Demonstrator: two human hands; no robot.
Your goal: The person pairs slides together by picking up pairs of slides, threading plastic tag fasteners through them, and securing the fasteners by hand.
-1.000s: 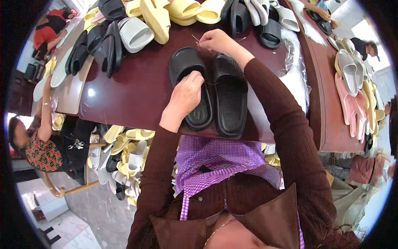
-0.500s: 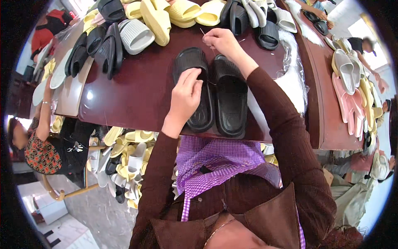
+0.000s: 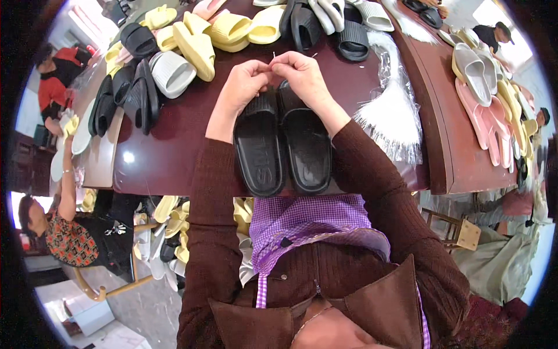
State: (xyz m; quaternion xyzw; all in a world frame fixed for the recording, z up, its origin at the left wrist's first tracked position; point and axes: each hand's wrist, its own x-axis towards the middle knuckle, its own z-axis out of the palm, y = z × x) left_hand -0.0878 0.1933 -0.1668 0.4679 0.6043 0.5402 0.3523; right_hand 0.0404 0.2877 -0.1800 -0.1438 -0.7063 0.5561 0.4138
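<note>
A pair of black slides, a left slide and a right slide, lies side by side on the dark red table before me, open heels toward me. Over their straps my two hands meet fingertip to fingertip. My left hand is closed in a pinch; what it holds is hidden by the fingers. My right hand pinches a thin strand, whose pale tip shows just above the fingertips. To the right lies a bundle of fine white strands in clear plastic wrap.
Yellow slides, a grey slide and black slides crowd the table's far and left parts. Another table on the right bears pink slides. A co-worker in a patterned top is at left; a wooden stool stands lower right.
My left hand has left the left slide's strap and moved up to meet my right hand. The right hand has come slightly down and left. The slides sit a little lower and further left in view.
</note>
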